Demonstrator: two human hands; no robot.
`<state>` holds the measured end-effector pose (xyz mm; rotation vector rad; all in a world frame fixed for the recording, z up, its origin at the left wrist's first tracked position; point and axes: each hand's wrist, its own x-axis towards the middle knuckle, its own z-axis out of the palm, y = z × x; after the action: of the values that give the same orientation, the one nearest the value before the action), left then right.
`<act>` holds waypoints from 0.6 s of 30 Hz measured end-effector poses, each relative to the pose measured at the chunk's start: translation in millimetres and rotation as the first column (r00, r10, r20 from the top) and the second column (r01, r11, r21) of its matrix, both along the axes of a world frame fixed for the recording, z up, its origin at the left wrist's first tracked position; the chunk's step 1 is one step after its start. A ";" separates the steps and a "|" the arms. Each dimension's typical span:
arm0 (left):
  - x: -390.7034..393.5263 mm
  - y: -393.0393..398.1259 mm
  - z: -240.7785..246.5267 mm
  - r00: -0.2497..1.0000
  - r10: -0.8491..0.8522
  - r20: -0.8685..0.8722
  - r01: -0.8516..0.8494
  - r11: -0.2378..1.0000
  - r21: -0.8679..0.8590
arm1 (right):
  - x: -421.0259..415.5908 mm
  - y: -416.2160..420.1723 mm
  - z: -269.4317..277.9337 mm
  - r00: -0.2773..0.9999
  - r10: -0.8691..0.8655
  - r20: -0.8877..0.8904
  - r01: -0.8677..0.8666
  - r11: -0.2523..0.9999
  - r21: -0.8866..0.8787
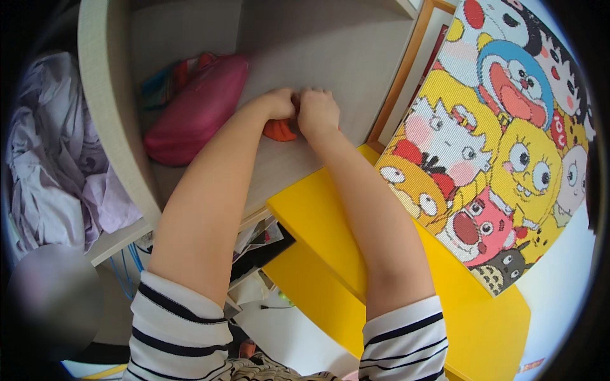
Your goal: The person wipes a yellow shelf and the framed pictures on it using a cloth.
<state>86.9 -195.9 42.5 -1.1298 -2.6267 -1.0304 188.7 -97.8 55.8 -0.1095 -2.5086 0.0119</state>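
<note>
Deep in a light wood-grain cubby (295, 62), my left hand (280, 104) and my right hand (318, 110) meet with fingers curled inward. Between and below them shows an orange item (280, 131), soft-looking, perhaps a cloth or pouch. Both hands grip it; most of it is hidden behind them, and a sliver of orange also shows beside the right wrist. A magenta pouch (202, 112) leans left of my left hand. Behind that pouch lies a striped, multicoloured fabric item (176, 78), partly covered.
Crumpled pale lavender clothes (52, 157) fill the compartment left of the upright panel (112, 105). Yellow shelves (314, 200) jut out below my right forearm. On the right leans a cartoon-character mosaic picture (495, 143). Blue cables (126, 271) hang at lower left.
</note>
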 end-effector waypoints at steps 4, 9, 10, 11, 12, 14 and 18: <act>9.0 43.3 41.9 0.934 0.224 -0.278 0.021 0.744 0.668 | 17.7 6.5 42.4 0.882 0.072 -0.466 -0.062 0.997 0.038; 47.4 97.7 108.0 0.853 0.241 -0.462 0.284 0.529 0.800 | 20.2 46.5 84.3 0.588 0.036 -0.808 0.073 0.993 0.098; 48.7 107.1 116.1 0.870 0.185 -0.457 0.307 0.522 0.796 | 19.7 53.2 89.1 0.575 0.010 -0.818 0.107 0.990 0.088; 50.1 115.5 124.5 0.883 0.128 -0.451 0.330 0.514 0.792 | 19.7 59.8 93.3 0.561 -0.014 -0.828 0.139 0.987 0.077; 48.4 123.3 130.6 0.892 0.072 -0.446 0.352 0.507 0.787 | 20.8 65.3 96.2 0.609 -0.041 -0.792 0.143 0.988 0.058; 45.1 134.8 136.8 0.797 0.229 -0.559 0.392 0.507 0.767 | 21.6 73.7 103.4 0.687 -0.057 -0.724 0.138 0.989 0.053; 51.1 145.2 118.6 0.703 0.422 -0.572 0.307 0.546 0.780 | 28.8 74.9 98.1 0.777 -0.160 -0.609 0.302 0.943 0.139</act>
<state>138.0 -50.7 161.1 -0.8671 -1.2156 -1.2577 217.5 -22.9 153.8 -0.2768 -1.8340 -0.3038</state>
